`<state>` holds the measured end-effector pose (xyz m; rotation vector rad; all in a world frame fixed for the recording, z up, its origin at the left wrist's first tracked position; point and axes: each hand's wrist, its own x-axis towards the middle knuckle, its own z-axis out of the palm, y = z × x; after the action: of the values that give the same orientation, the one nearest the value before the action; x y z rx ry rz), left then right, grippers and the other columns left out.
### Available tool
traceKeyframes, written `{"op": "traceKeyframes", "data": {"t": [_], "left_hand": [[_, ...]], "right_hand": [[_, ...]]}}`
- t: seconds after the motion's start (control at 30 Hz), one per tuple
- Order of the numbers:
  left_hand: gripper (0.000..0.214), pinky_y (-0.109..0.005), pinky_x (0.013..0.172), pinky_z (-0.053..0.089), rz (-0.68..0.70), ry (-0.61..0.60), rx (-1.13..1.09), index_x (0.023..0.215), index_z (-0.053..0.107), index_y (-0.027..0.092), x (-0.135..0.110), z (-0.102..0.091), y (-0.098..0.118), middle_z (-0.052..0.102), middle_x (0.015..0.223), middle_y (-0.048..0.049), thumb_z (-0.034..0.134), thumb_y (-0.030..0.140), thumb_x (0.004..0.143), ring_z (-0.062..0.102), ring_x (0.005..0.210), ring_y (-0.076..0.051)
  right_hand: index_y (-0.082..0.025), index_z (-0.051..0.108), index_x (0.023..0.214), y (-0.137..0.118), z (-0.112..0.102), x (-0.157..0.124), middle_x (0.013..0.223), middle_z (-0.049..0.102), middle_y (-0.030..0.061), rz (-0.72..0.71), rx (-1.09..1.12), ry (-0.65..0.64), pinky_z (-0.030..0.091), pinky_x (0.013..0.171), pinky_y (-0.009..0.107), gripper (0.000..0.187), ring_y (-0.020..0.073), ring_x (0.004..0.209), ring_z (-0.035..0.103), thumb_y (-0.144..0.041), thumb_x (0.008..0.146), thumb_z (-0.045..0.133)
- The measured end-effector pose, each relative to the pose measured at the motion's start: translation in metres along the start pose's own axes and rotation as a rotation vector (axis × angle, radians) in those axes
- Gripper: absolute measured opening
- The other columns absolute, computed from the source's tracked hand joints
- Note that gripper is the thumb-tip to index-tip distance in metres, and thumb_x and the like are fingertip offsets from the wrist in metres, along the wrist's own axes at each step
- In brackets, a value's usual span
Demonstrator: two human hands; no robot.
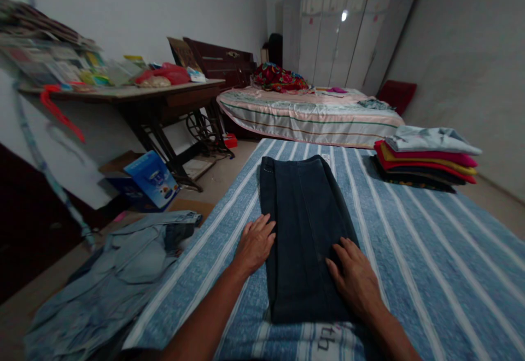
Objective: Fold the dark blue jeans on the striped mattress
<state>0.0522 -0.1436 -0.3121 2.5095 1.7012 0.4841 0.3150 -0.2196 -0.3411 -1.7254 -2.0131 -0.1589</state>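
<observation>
A dark blue folded pair of jeans (301,224) lies lengthwise on a blue and white striped sheet (410,251). My left hand (255,243) rests flat with fingers apart at the jeans' left edge, fingertips touching the cloth. My right hand (356,278) lies flat on the jeans' lower right part, fingers spread. Neither hand holds anything.
A stack of folded clothes (426,158) sits at the sheet's far right. Light blue denim garments (123,262) lie crumpled at the left edge. A sewing table (164,98) with clutter stands left, a blue box (151,178) below it. A bed (307,112) is beyond.
</observation>
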Motion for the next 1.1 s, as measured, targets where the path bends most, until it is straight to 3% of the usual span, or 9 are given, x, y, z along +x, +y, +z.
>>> {"op": "traceKeyframes", "data": {"t": [0.6, 0.87, 1.1], "left_hand": [[0.033, -0.053, 0.103, 0.033, 0.027, 0.024, -0.066, 0.116, 0.06, 0.022, 0.0, 0.002, -0.005, 0.047, 0.136, -0.0103, 0.044, 0.025, 0.087, 0.041, 0.127, -0.027], [0.028, -0.053, 0.103, 0.034, 0.07, -0.007, -0.1, 0.107, 0.067, 0.025, -0.004, -0.004, -0.009, 0.049, 0.135, -0.0064, 0.048, 0.026, 0.086, 0.037, 0.13, -0.029], [0.03, -0.052, 0.105, 0.031, 0.037, -0.076, -0.085, 0.11, 0.066, 0.023, -0.003, -0.008, -0.006, 0.047, 0.137, -0.0096, 0.046, 0.025, 0.087, 0.034, 0.131, -0.029]], "right_hand": [[-0.01, 0.06, 0.111, -0.001, -0.002, 0.0, 0.124, 0.051, 0.0162, -0.014, -0.021, -0.01, 0.041, 0.096, 0.045, 0.037, 0.0296, 0.117, 0.045, -0.034, 0.09, 0.042], [-0.009, 0.06, 0.112, 0.001, -0.001, 0.0, 0.124, 0.051, 0.0167, -0.02, -0.011, 0.0, 0.041, 0.096, 0.044, 0.039, 0.0302, 0.117, 0.045, -0.035, 0.09, 0.042], [-0.009, 0.06, 0.111, 0.001, -0.001, -0.002, 0.124, 0.051, 0.0164, -0.027, -0.008, 0.017, 0.041, 0.097, 0.044, 0.038, 0.0297, 0.117, 0.045, -0.036, 0.09, 0.043]]}}
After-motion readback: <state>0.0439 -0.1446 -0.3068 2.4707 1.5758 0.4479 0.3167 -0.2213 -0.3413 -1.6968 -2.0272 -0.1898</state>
